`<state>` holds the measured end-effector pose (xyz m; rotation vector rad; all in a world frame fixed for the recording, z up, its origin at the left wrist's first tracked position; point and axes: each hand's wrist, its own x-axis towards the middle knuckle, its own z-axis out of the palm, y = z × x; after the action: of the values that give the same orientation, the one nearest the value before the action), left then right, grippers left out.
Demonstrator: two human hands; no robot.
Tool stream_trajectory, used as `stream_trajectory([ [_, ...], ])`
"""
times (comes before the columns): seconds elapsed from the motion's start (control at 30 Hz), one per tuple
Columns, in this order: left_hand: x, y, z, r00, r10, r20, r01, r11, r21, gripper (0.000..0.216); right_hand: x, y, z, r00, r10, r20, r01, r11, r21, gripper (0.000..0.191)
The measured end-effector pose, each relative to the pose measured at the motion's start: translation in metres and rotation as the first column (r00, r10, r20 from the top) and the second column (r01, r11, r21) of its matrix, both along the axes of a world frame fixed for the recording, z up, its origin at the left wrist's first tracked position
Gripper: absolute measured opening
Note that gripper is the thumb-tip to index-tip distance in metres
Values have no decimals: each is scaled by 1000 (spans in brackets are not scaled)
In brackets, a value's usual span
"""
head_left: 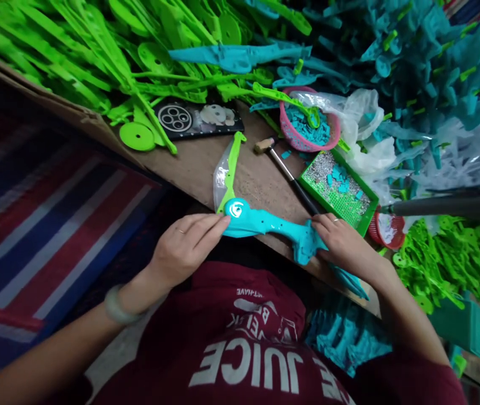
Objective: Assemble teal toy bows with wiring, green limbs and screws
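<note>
At the bench edge lies a teal plastic toy part (250, 220), rounded at one end with a white eye design and broad and irregular at the other. My left hand (189, 242) has its fingers together, pinching the eye end. My right hand (339, 239) wraps its fingers round the broad end, which it partly hides. Next to the eye, a bright green curved plastic arm (232, 166) with a clear film (221, 179) sticks out over the bench. A hammer (282, 164) rests between this arm and a green tray (341, 194) of small metal pieces and teal chips.
Green plastic parts (75, 50) and teal parts (391, 45) are heaped behind the bench (189, 166). A pink basket (288, 132) holds teal chips. A phone-like black case (200, 119) lies at the back. A small red basket (399, 239) stands on the right.
</note>
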<state>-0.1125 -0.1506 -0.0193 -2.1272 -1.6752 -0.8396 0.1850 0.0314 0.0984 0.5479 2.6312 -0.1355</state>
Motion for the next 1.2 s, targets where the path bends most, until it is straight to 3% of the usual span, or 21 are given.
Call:
stream_trajectory([
  [0.1, 8, -5, 4, 999, -15, 28, 17, 998, -62, 42, -11, -1, 16, 998, 28, 56, -26, 999, -46, 53],
  [0.2, 25, -12, 3, 985, -57, 164, 68, 996, -62, 41, -35, -12, 16, 991, -15, -132, 9, 999, -51, 64],
  [0.27, 40, -20, -3, 926, -8, 379, 10, 1000, -4, 43, -57, -24, 1, 954, -34, -297, 4, 995, -101, 74],
  [0.3, 47, -25, -6, 845, 43, 533, -53, 999, 4, 45, -68, -30, -10, 932, -42, -359, -13, 989, -149, 79],
  [0.37, 59, -33, -11, 544, 150, 825, -148, 986, -81, 44, -82, -38, -32, 901, -98, -422, -17, 965, -261, 86],
  [0.43, 66, -38, -13, 213, 230, 949, -34, 973, -228, 37, -85, -41, -48, 880, -165, -446, 2, 939, -343, 84],
  [0.47, 69, -38, -13, 98, 258, 961, 66, 962, -265, 33, -84, -41, -53, 871, -182, -457, -1, 929, -370, 82],
  [0.57, 70, -33, -13, -59, 293, 954, 254, 929, -270, 21, -79, -38, -54, 865, -160, -476, -44, 920, -390, 79],
  [0.63, 70, -28, -13, -80, 293, 953, 231, 935, -268, 15, -77, -37, -52, 862, -124, -492, -74, 929, -363, 79],
  [0.77, 71, -21, -14, -34, 271, 962, 155, 952, -263, 12, -76, -40, -51, 830, -76, -552, -109, 949, -295, 80],
  [1.0, 76, -20, -17, 136, 245, 960, 60, 965, -255, 18, -74, -39, -51, 831, -72, -552, -128, 940, -316, 86],
  [1.2, 83, -19, -15, 72, 282, 957, 22, 959, -284, 18, -73, -36, -49, 841, -88, -533, -127, 927, -352, 88],
])
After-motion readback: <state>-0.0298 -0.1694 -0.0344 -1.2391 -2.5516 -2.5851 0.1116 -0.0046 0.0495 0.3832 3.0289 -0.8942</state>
